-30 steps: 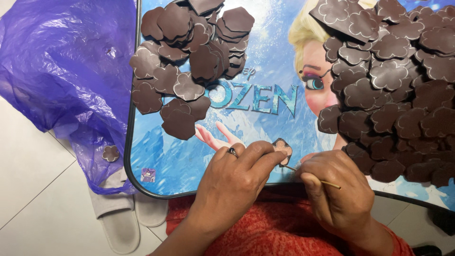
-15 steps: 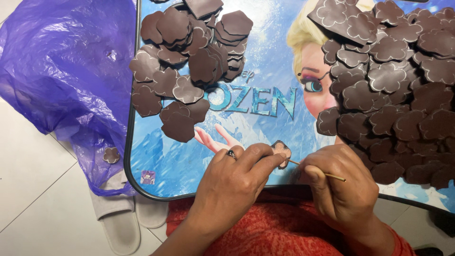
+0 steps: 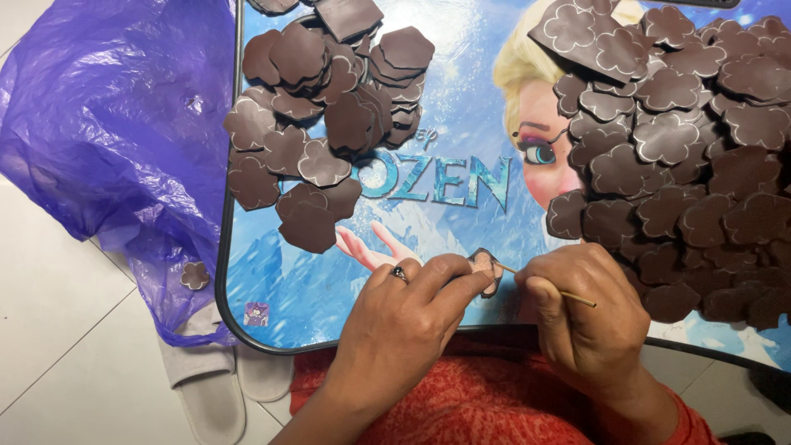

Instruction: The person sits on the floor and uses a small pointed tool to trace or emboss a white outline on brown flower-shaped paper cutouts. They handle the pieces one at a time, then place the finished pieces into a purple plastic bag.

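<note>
My left hand (image 3: pixel 404 325), with a ring on one finger, pinches a small brown flower-shaped foam piece (image 3: pixel 486 268) against the blue printed tray table (image 3: pixel 288 305). My right hand (image 3: pixel 589 317) grips a thin wooden stick (image 3: pixel 548 286) whose tip touches that piece. A pile of brown flower-shaped pieces (image 3: pixel 321 124) lies at the table's upper left. A larger heap of the same pieces (image 3: pixel 684 156) covers the right side, just beyond my right hand.
A crumpled purple plastic bag (image 3: pixel 99 140) lies on the white floor left of the table, with one loose brown piece (image 3: pixel 195 275) on it. A grey slipper (image 3: pixel 206 387) sits below the table's corner. My red garment (image 3: pixel 461 404) shows at the bottom.
Both hands stay at the table's front edge. The stick in my right hand has shifted slightly against the small piece; my fingers have adjusted a little.
</note>
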A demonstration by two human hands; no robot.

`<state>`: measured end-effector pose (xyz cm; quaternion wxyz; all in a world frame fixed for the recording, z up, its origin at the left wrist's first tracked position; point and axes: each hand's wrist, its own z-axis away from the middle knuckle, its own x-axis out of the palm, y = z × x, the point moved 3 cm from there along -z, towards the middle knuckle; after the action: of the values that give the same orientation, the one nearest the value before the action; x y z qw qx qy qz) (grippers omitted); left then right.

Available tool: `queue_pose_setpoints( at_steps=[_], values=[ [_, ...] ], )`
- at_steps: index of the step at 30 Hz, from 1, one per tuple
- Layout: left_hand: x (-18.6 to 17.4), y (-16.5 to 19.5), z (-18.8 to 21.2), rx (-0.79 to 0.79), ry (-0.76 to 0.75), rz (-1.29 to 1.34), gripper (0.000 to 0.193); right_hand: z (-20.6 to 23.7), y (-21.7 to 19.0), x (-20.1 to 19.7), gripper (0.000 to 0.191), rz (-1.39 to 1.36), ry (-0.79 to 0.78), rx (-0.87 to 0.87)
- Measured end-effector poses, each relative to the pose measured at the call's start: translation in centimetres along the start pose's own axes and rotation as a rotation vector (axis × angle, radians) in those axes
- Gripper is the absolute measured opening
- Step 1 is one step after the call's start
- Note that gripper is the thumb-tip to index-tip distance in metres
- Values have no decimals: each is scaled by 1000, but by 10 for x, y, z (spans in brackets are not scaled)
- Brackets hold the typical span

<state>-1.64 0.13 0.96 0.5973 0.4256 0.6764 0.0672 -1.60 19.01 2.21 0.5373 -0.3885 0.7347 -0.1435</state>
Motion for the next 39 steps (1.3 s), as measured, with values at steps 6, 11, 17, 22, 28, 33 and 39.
queue_pose_setpoints(
  at_steps=[6,11,17,22,28,33,39],
  values=[
    [-1,2,-1,2,-15,8,32,8,7,-11,17,-48,66,37],
    [-8,16,-4,-5,120,92,27,19,9,-19,18,-221,205,61],
    [0,32,-17,-158,209,-76,45,21,8,-30,18,-66,137,188],
    [3,32,-16,-279,183,90,22,13,6,-39,20,53,-3,227],
    [7,35,-18,-370,190,227,18,0,0,-42,24,125,-80,180],
    [11,37,-21,-387,173,209,19,-8,-4,-47,21,103,-78,121],
    [13,45,-27,-367,211,224,18,-14,-5,-46,14,66,-93,117]
  ],
)
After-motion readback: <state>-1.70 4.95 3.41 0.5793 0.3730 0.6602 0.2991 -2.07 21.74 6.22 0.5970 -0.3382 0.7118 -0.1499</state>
